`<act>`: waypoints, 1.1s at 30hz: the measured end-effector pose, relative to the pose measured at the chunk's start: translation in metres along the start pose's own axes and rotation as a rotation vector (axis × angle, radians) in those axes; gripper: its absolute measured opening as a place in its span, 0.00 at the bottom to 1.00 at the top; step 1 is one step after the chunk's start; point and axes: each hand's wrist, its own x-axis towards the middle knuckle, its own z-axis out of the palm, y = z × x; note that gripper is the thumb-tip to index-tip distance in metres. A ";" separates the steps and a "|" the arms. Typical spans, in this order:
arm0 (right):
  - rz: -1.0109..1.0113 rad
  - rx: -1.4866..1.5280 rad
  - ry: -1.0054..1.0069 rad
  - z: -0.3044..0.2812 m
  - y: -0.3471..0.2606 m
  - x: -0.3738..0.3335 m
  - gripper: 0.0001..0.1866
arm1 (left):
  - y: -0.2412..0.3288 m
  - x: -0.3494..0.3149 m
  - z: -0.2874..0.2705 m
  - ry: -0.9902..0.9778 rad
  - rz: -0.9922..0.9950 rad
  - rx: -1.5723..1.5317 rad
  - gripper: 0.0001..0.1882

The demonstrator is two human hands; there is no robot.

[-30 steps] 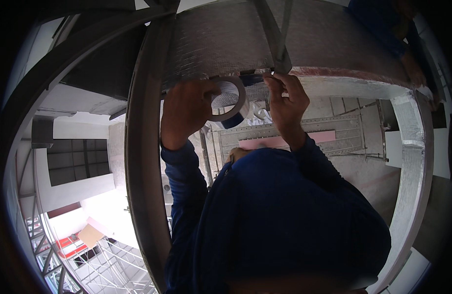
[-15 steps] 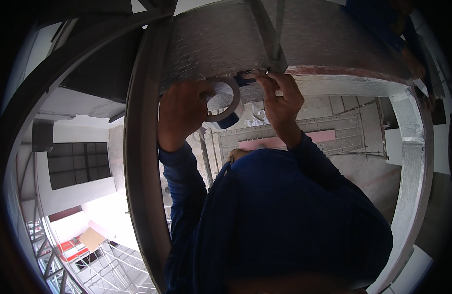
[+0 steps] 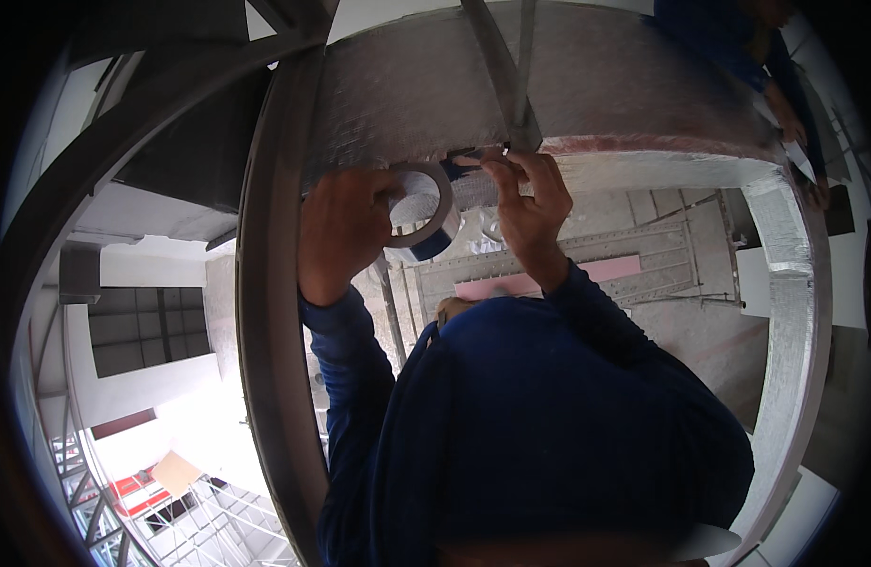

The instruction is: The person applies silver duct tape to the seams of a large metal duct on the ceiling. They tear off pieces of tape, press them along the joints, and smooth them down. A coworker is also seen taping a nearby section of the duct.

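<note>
My left hand (image 3: 345, 227) grips a roll of silvery tape (image 3: 443, 213) by its near-left side, the ring hanging below a foil-faced duct panel (image 3: 407, 94). Between the roll and my other hand, a short shiny dark strip (image 3: 461, 167) lies along the panel's lower edge; it looks like tape leading off the roll. My right hand (image 3: 533, 198) is closed in a pinch at that edge, just under a metal brace (image 3: 516, 109). What its fingertips hold is too small to make out.
A dark steel beam (image 3: 275, 283) runs down beside my left arm. A foil-covered duct flange (image 3: 790, 227) curves round on the right. At the upper right a co-worker's hand (image 3: 785, 115) is near a white blade-like piece (image 3: 799, 161). Far below lies a pink strip (image 3: 606, 269) on a perforated platform.
The view has shifted slightly, so the roll and both hands sit a little lower and further left. My right fingers remain pinched at the edge. The co-worker's hand has moved slightly.
</note>
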 end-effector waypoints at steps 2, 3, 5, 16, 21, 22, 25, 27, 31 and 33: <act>0.001 -0.011 0.000 0.000 0.000 0.000 0.08 | 0.001 0.000 -0.001 -0.003 -0.017 -0.003 0.10; -0.005 -0.032 -0.008 0.000 -0.001 0.000 0.09 | 0.002 0.000 -0.002 -0.004 -0.023 -0.007 0.10; -0.022 -0.061 -0.019 -0.002 -0.001 0.000 0.10 | 0.002 0.000 -0.002 -0.005 -0.032 -0.012 0.10; 0.065 -0.031 0.041 -0.001 0.004 -0.001 0.17 | 0.000 0.001 -0.001 -0.005 -0.043 -0.016 0.10; 0.088 -0.050 0.008 -0.004 0.003 0.000 0.16 | 0.002 0.002 -0.003 -0.005 -0.026 -0.016 0.11; 0.096 -0.041 -0.003 -0.005 0.002 0.000 0.16 | 0.002 0.002 -0.004 -0.011 -0.036 -0.019 0.11; 0.116 -0.039 -0.017 -0.006 0.003 0.001 0.15 | 0.003 0.003 -0.004 -0.024 -0.057 -0.023 0.11; 0.135 -0.034 -0.021 -0.007 0.003 0.001 0.14 | 0.003 0.003 -0.005 -0.027 -0.060 -0.022 0.11; 0.142 -0.019 -0.026 -0.007 0.006 0.002 0.14 | 0.003 0.004 -0.006 -0.029 -0.062 -0.014 0.12; 0.128 -0.035 -0.034 -0.009 0.007 0.003 0.14 | 0.003 0.004 -0.007 -0.039 -0.079 -0.013 0.12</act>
